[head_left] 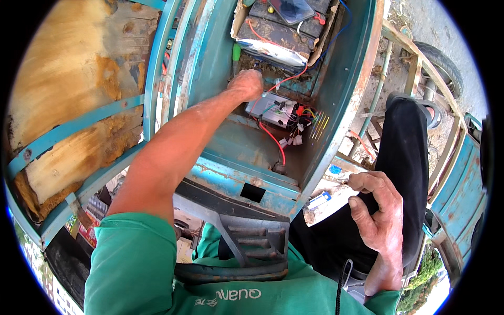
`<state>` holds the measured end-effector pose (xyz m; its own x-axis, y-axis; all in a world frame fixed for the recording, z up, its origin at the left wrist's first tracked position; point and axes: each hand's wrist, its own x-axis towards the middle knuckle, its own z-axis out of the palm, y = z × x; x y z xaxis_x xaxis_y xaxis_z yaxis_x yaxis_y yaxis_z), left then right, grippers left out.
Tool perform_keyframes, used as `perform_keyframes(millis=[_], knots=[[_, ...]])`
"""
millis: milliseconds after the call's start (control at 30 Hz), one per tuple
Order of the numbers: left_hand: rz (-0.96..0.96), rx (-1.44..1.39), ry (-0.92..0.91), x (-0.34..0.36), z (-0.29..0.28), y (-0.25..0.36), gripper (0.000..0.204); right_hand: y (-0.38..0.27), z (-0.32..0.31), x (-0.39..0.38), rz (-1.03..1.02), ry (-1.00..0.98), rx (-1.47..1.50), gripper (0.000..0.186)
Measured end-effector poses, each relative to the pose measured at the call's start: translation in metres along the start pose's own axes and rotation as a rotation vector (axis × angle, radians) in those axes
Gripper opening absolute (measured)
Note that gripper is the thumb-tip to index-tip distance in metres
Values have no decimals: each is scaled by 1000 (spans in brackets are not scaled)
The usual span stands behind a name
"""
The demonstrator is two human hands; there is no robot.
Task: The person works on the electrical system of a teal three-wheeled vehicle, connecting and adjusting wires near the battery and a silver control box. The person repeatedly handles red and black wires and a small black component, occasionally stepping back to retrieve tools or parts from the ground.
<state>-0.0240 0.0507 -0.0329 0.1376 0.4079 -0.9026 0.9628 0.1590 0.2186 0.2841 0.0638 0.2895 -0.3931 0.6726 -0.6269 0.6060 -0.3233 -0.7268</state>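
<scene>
My left hand [247,84] is closed and reaches into a rusty teal metal compartment [205,89]; what its fingers hold is hidden. Just beyond it stands a green-handled tool [236,52]. Below the hand lies a silver controller box [262,109] with a bundle of coloured wires and white connectors [296,139]. A red wire [275,137] runs down from it. Dark batteries [278,42] in a torn carton sit above, with a phone-like dark object [291,9] on top. My right hand [378,210] hovers right of the compartment, fingers loosely curled apart, holding nothing.
A worn tan padded panel [79,73] in a teal frame fills the left. Metal rails [425,60], a tyre [441,63] and my bent leg [407,152] are at right. A dark ribbed metal bracket [252,236] lies at the compartment's near edge.
</scene>
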Motion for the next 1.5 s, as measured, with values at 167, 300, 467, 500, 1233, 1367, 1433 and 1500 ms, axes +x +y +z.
perform_keyframes(millis=[167,300,467,500,1233,1367,1433,1500], knots=[[-127,58,-272,-53,-31,28,29,4,-1,-1,-20,-18,-25,29],[107,257,-459,-69,-27,38,32,0,-1,-2,-4,-10,-24,26],[210,101,-261,-89,-25,52,28,2,2,-2,6,-12,-28,26],[306,22,-210,-94,-27,54,27,2,3,-2,2,-7,-25,26],[640,-645,-664,-76,11,52,30,1,13,9,4,-48,-40,33],[415,-603,-692,-79,9,51,24,4,14,10,-1,-54,-30,33],[356,-645,-686,-80,4,51,22,4,14,10,2,-54,-33,33],[330,-697,-661,-78,8,48,20,4,14,9,8,-56,-41,33]])
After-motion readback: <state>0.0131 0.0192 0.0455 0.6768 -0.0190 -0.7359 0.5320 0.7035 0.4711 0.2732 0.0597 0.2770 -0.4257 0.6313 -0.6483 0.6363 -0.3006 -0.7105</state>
